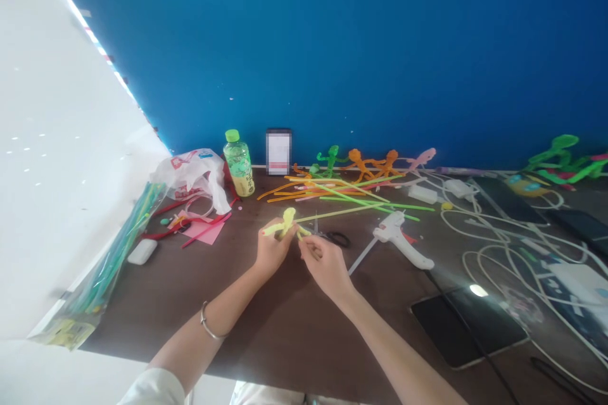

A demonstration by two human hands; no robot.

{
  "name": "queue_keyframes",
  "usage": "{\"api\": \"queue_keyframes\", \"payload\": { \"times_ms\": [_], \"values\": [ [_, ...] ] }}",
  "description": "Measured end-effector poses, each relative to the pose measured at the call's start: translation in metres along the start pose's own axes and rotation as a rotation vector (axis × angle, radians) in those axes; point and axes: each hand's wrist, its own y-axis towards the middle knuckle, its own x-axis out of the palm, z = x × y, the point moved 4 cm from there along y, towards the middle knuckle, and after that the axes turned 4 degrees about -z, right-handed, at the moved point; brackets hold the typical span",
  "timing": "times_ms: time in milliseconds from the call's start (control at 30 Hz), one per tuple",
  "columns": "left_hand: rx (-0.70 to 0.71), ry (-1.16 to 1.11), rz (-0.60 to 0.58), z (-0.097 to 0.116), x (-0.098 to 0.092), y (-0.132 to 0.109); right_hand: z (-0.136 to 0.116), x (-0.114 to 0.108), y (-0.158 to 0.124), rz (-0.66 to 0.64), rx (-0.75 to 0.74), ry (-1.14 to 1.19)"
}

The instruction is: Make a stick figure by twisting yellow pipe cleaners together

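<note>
lime-yellow pipe-cleaner figure: held above the brown worktop, between both hands; head and one long arm show; lower limbs hard to make out
left hand: fingers curled and pressed around the figure's body; silver bangle on wrist
right hand: thumb and forefinger pinched on a short stem end at the figure; fingertips partly hidden
formed: green pipe-cleaner figure, two orange pipe-cleaner figures and pink pipe-cleaner figure along the blue wall
unformed: loose green, yellow and orange pipe-cleaner stems in a pile; more in a clear plastic bag
nearby: black-handled scissors just right of the hands; white hot glue gun beside them
unclear: upright phone screen blurred; figure's joints masked by fingers
</note>
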Motion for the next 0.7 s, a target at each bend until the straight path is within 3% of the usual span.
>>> {"api": "queue_keyframes", "payload": {
  "times_ms": [100, 233, 333, 433, 567, 700],
  "values": [
    [0.098, 0.083, -0.038, 0.002, 0.001, 0.001, -0.005, -0.009, 0.000, 0.071, -0.162, -0.247],
    [0.115, 0.062, -0.270, 0.004, 0.009, 0.004, -0.004, -0.025, 0.005, 0.159, -0.264, -0.364],
    [-0.060, -0.169, -0.481, 0.000, 0.015, 0.002, 0.006, -0.035, 0.014, 0.148, -0.207, -0.129],
    [-0.295, -0.481, -0.595, -0.005, 0.020, -0.002, 0.021, -0.035, 0.022, 0.132, -0.030, 0.145],
    [-0.353, -0.685, -0.519, -0.008, 0.022, -0.002, 0.028, -0.016, 0.019, 0.072, 0.135, 0.268],
    [-0.325, -0.620, -0.301, -0.011, 0.019, -0.001, 0.016, 0.003, 0.008, 0.026, 0.089, 0.143]
  ]
}}
